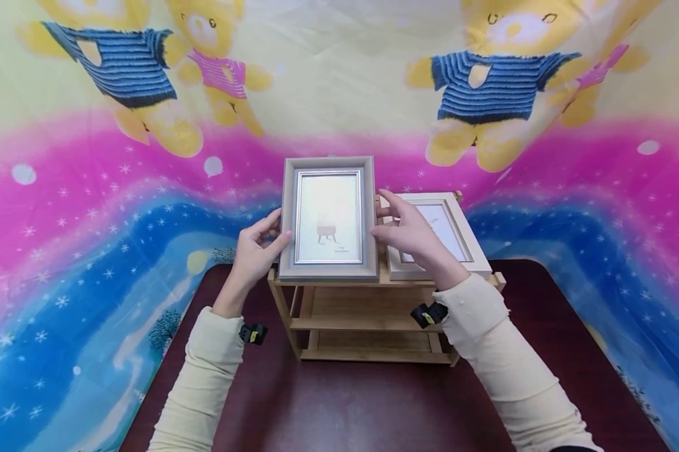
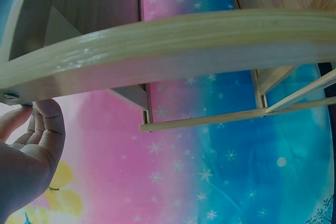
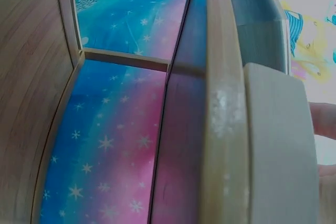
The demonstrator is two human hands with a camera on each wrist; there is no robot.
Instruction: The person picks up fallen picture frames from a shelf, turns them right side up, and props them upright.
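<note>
A grey picture frame with a small chair-like drawing in it stands tilted back at the left end of a wooden rack's top. My left hand holds its left edge, thumb in front and the other fingers partly hidden beside it. On the opposite edge my right hand grips it between thumb and fingers. Under the right hand a white picture frame lies on the rack. In the left wrist view the left hand is below a wooden rail. Only parts of the right fingers show in the right wrist view.
The wooden rack has lower shelves and stands on a dark red table. Its front rail crosses the left wrist view. Behind the table hangs a colourful cloth with bears and snowflakes.
</note>
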